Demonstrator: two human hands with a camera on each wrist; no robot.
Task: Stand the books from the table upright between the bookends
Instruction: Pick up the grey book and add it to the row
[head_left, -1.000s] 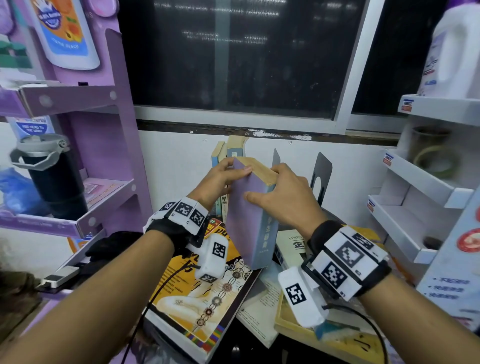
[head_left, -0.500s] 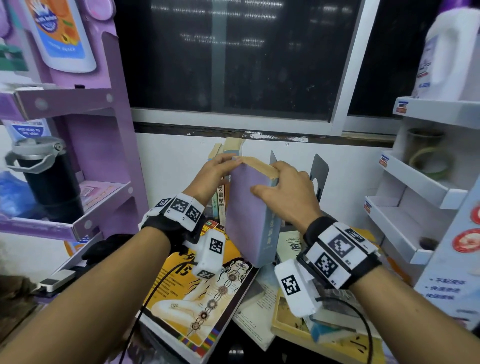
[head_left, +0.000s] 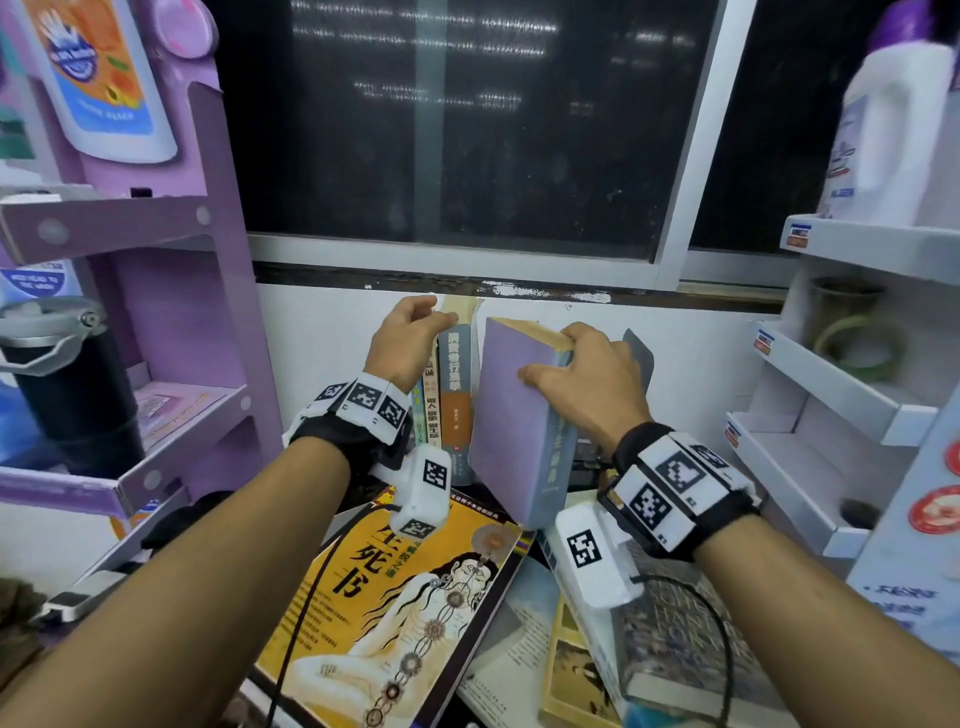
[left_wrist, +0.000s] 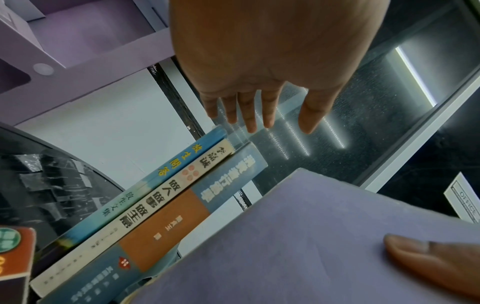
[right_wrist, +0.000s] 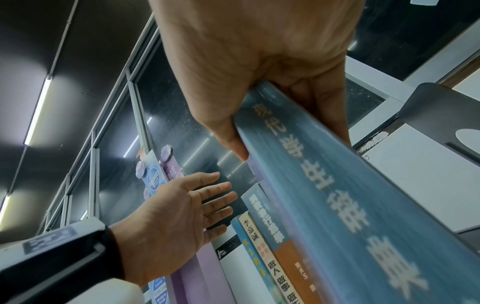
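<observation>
My right hand (head_left: 550, 358) grips the top of a thick lavender book (head_left: 511, 431) with a blue spine (right_wrist: 337, 205), thumb on the cover. The book is held nearly upright, slightly tilted, just right of three standing books (head_left: 452, 395). My left hand (head_left: 436, 317) hovers by the tops of those books (left_wrist: 166, 205), fingers straight and holding nothing. A grey bookend (head_left: 640, 353) stands behind my right hand. The other bookend (left_wrist: 39, 174) shows dark to the left of the standing books in the left wrist view.
A large yellow-cover book (head_left: 395, 597) and several other books (head_left: 665, 639) lie flat on the table in front. A purple shelf unit (head_left: 156, 364) with a black flask (head_left: 67, 395) stands left, a white shelf unit (head_left: 831, 415) right. The wall and window are close behind.
My left hand has let go of the lavender book and moved left to the tops of the standing books. My right hand alone now holds the book, carried farther back toward the bookends.
</observation>
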